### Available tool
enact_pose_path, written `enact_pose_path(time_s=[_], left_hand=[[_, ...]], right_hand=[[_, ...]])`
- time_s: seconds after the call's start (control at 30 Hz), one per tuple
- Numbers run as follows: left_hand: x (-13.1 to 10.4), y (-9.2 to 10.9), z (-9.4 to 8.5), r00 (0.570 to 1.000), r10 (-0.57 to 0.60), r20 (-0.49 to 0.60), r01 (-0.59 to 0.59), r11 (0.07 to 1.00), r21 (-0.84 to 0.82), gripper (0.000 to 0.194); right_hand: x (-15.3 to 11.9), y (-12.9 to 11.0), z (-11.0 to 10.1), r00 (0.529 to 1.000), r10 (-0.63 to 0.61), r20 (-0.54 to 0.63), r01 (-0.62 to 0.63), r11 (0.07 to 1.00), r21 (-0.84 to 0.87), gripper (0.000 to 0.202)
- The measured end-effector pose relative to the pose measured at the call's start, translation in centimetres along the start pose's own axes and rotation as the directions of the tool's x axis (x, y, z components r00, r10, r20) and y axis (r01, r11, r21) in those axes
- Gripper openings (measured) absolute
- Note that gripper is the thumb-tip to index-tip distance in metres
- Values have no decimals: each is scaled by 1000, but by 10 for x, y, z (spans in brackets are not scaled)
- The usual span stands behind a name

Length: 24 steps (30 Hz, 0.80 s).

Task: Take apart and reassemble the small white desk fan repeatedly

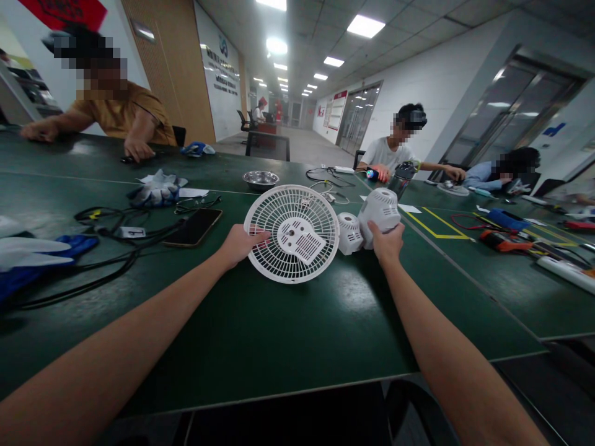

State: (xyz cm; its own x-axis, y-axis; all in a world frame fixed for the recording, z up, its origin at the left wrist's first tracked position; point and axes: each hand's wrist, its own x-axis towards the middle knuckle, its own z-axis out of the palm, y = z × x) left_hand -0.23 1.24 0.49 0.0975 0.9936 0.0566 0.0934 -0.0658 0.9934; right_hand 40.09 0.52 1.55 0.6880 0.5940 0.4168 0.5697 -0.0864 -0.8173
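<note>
A round white fan grille (pixel 264 260) with a slotted centre plate faces me, tilted up above the green table. My left hand (pixel 242 243) grips its left rim, with fingers reaching over the bars. On the right, my right hand (pixel 387 241) is closed round the lower part of a large white vented housing (pixel 380 207). Between the grille and that housing is a smaller white vented housing (pixel 349 233), close beside both. Whether my right fingers also touch the smaller piece is hidden.
On the green table (pixel 279 347) are a metal bowl (pixel 261 180) behind the grille, a phone (pixel 194 227), black cables (pixel 123 263) and gloves (pixel 158 189) at left. Yellow tape (pixel 437 234) and tools (pixel 506 240) lie right. People sit across the table.
</note>
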Motion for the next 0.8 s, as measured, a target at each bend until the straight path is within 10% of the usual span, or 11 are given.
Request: enact_pose_path(time_s=[0.8], left_hand=[[-3,2,0,1000,-4,-3,4,999,-34,14]], right_hand=[[8,13,1,998,-5,63,4,1000,7,85]])
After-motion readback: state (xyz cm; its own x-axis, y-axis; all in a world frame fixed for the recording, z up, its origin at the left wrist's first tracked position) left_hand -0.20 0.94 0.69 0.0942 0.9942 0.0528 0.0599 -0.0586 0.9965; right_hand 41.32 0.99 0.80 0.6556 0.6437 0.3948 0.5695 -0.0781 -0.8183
